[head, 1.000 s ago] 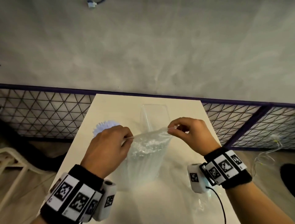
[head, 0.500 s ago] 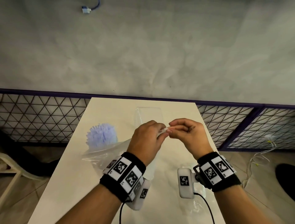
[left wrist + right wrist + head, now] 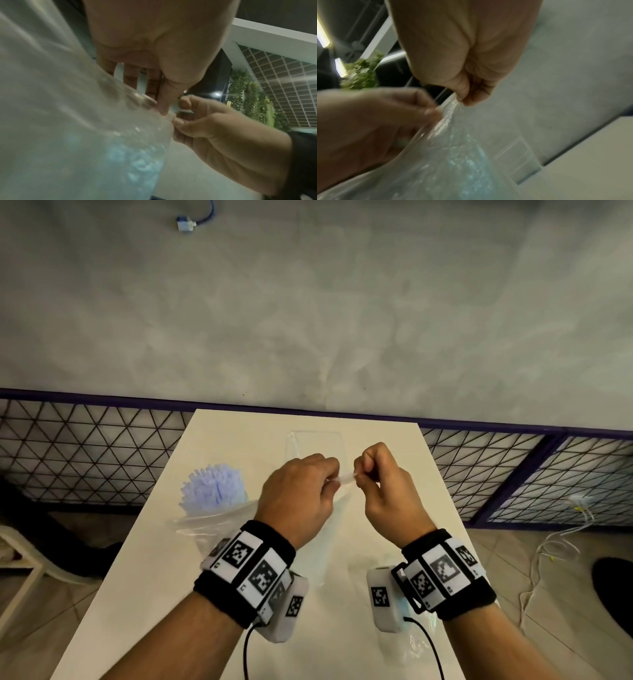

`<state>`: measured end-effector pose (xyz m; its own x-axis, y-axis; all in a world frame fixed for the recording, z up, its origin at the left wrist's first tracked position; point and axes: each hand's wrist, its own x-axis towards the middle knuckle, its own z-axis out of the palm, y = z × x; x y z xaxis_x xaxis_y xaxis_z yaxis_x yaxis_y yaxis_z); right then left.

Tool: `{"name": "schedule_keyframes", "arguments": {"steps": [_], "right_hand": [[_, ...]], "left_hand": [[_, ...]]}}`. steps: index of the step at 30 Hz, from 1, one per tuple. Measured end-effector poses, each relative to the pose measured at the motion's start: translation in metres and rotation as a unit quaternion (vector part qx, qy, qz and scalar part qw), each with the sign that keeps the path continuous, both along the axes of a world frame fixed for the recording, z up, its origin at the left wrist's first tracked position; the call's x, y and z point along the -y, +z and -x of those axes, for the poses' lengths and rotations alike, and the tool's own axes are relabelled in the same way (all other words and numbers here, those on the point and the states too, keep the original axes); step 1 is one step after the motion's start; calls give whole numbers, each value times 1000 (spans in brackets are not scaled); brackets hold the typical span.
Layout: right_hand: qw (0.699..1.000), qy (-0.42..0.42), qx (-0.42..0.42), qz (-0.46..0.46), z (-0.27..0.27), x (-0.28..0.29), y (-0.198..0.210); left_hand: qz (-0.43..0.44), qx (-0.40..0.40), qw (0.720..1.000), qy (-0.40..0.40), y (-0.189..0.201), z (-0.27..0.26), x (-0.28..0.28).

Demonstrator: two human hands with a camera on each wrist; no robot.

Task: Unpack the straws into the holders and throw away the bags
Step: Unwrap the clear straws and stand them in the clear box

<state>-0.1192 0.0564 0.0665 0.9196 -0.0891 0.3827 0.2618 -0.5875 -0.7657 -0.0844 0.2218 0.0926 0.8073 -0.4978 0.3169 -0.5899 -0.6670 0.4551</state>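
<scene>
1. Clear plastic bag (image 3: 334, 510) of pale blue straws, held above the counter (image 3: 239, 433); left hand (image 3: 297, 497) and right hand (image 3: 387, 491) close together, both pinching its top edge.
2. Step, apparently: tearing it open; next, pull apart.
3. Empty holder (image 3: 315, 441) just behind; filled holder (image 3: 214, 486) left; counter edges near.

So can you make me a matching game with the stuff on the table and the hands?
Things:
1. purple straws
2. clear holder
3. straw bag
4. left hand and right hand

Clues:
A. empty, at the table's far end
B. pinching the same top edge
C. standing bunched up on the left
D. see-through, with pale blue straws inside

Pairs: 1-C, 2-A, 3-D, 4-B
</scene>
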Motion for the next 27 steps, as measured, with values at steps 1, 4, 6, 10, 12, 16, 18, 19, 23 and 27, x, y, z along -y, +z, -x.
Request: {"name": "schedule_keyframes", "arguments": {"steps": [1, 4, 6, 10, 12, 16, 18, 19, 23, 27], "right_hand": [[1000, -12, -7, -13, -2, 3, -1], [998, -37, -22, -36, -7, 14, -2], [998, -45, -26, -38, -10, 20, 0], [997, -62, -25, -35, -13, 29, 1], [997, -62, -28, -46, -15, 29, -1], [997, -55, -29, -54, -14, 30, -2], [997, -28, -20, -62, -12, 28, 1], [997, -8, -17, -69, -10, 27, 2], [995, 58, -40, -75, 1, 12, 14], [995, 47, -55, 70, 0, -2, 22]], "left_hand": [[-12, 0, 1000, 10, 1, -1, -8], [-41, -1, 998, 45, 4, -3, -44], [-56, 7, 996, 74, 7, -2, -71], [-65, 8, 991, 120, 14, 1, -111], [-59, -2, 986, 155, 18, 4, -129], [-54, -34, 981, 182, 19, 8, -142], [-33, -44, 982, 180, 18, 11, -138], [-15, -49, 984, 170, 18, 13, -134], [21, -111, 989, 95, 13, 18, -106], [-38, -184, 976, 107, 10, 9, -88]]}}
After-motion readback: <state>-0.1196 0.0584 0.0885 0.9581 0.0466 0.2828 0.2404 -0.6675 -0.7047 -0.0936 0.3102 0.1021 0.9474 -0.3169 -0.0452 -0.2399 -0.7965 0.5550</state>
